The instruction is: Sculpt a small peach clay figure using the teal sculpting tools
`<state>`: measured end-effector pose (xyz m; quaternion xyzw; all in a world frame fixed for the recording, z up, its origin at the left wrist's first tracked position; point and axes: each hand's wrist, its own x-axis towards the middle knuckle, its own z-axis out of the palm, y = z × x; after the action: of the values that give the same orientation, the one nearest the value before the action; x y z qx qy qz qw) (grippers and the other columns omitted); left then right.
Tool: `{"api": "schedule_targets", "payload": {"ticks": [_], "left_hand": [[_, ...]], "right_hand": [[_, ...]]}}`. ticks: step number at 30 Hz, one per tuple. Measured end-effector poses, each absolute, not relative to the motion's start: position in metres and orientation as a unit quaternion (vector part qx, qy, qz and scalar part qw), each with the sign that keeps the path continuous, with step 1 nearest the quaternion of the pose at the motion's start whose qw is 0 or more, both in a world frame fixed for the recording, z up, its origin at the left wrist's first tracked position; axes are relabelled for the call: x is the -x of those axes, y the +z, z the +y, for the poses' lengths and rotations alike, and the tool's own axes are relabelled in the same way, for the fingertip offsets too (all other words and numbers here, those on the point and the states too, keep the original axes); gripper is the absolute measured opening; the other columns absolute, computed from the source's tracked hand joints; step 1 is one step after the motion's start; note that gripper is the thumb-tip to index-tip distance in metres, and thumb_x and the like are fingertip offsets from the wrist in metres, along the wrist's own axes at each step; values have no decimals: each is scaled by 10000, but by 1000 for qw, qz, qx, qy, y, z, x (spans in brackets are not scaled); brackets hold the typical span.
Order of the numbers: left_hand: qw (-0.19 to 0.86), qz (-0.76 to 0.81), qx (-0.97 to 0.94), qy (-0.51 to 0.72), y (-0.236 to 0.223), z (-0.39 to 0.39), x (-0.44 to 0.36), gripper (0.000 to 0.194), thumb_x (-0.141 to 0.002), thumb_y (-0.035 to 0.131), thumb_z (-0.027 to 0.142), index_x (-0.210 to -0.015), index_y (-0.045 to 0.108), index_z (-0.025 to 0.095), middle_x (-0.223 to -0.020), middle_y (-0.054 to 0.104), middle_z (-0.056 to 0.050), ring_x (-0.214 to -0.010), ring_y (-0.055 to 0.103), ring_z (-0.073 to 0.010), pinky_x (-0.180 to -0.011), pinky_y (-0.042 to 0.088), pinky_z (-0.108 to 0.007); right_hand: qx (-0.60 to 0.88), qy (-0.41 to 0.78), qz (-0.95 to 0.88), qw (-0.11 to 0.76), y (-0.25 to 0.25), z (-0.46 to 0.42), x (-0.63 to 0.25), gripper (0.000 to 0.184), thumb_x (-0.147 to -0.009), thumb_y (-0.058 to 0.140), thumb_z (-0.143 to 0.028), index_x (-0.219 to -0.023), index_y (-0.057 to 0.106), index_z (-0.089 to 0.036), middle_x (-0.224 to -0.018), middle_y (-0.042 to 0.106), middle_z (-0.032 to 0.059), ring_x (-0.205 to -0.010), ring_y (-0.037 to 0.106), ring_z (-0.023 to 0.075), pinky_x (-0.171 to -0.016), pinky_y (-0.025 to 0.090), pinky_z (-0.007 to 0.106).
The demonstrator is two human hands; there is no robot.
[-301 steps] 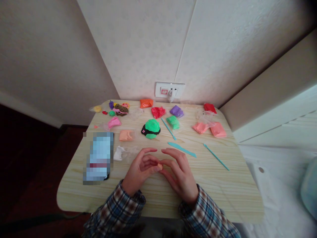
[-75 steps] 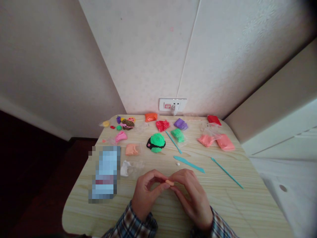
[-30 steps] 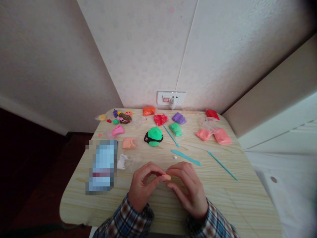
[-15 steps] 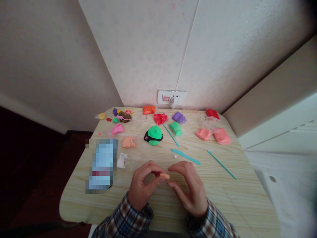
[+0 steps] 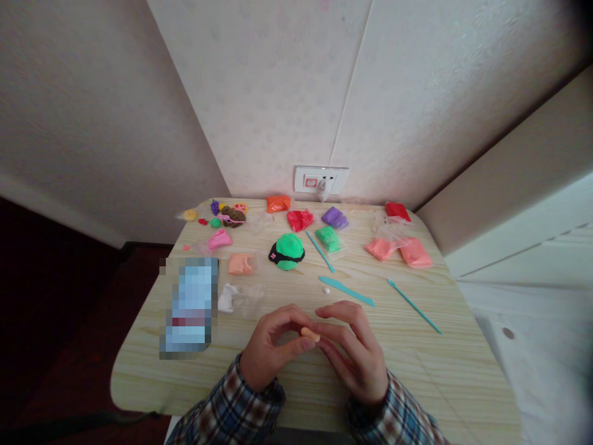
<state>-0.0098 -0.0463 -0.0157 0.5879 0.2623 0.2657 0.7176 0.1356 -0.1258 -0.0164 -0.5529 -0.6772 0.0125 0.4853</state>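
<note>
A small piece of peach-coloured clay point(image 5: 310, 334) is pinched between the thumb and fingers of my left hand point(image 5: 271, 347). My right hand point(image 5: 359, 355) meets it from the other side, thumb and a finger closed at its right end, index finger lifted. Just beyond my fingers lie a tiny white clay ball point(image 5: 327, 290) and a flat blue modelling knife point(image 5: 347, 291). Farther back sits a green clay dome with a black band and a small pink flower point(image 5: 288, 250). An opened bag of peach clay point(image 5: 241, 264) is left of it.
A pixelated phone-like slab point(image 5: 192, 306) lies at the left, beside a bag of white clay point(image 5: 227, 298). Two thin blue tools point(image 5: 414, 306) point(image 5: 320, 251) rest on the wooden table point(image 5: 445, 377). Several coloured clay packets, such as the purple one point(image 5: 334, 217), line the back near a wall socket point(image 5: 320, 180).
My right hand has moved in to the left, and its fingertips now close at the peach clay. The clay has tilted slightly in my left fingers.
</note>
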Motion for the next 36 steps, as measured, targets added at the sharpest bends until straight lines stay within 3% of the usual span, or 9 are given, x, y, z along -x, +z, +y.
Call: {"api": "schedule_targets", "payload": {"ticks": [8,12,18,23,27,31,36], "left_hand": [[774,286,-510,243,-15,-45,8,325,-679,746,436,-662,595,149,-638,566,2,-640,529,-136,-626,455,-262],[786,272,-508,224,-17,-46,7,340,-683,740,454,-662,597,147,-628,567,6,-642,539,-136,-651,453,-270],[805,237,-486,245,-24,-46,9,418,-610,813,412,-846,579,157,-780,605,-13,-734,577,-136,-675,455,-247],[803,249,-473,265,-20,-48,10,321,-720,752,298,-955,566,183,-762,652,-1,-717,611,-134,-691,474,-250],[795,233,-496,260,-17,-49,10,312,-785,690,321,-1041,574,185,-768,693,-17,-768,651,-162,-719,496,-268],[763,245,-536,264,-18,-49,10,341,-788,671,400,-1018,587,162,-882,697,-75,-849,655,-200,-761,508,-302],[769,259,-516,273,-22,-48,9,344,-704,754,380,-908,600,150,-824,650,-51,-784,626,-168,-713,515,-274]], "right_hand": [[529,3,-703,476,-15,-124,-133,227,-886,526,-153,-1095,609,-186,-953,648,84,-877,611,180,-751,517,338],[534,19,-695,480,-17,-125,-133,184,-886,530,-161,-1048,613,-191,-950,636,79,-872,606,182,-739,520,335],[541,30,-690,480,-15,-126,-133,131,-879,538,-175,-981,619,-190,-935,640,76,-852,609,180,-715,522,327],[544,36,-676,495,-14,-125,-132,163,-859,535,-141,-998,601,-193,-944,651,78,-867,618,183,-720,532,323],[546,43,-668,504,-16,-126,-131,160,-838,562,-130,-978,600,-197,-946,649,79,-870,618,186,-713,535,316],[563,53,-656,500,-16,-127,-132,175,-833,548,-117,-973,597,-209,-962,644,80,-885,617,192,-722,536,331],[574,49,-669,469,-17,-127,-132,165,-833,531,-121,-965,586,-202,-986,633,85,-917,605,194,-752,530,338]]}}
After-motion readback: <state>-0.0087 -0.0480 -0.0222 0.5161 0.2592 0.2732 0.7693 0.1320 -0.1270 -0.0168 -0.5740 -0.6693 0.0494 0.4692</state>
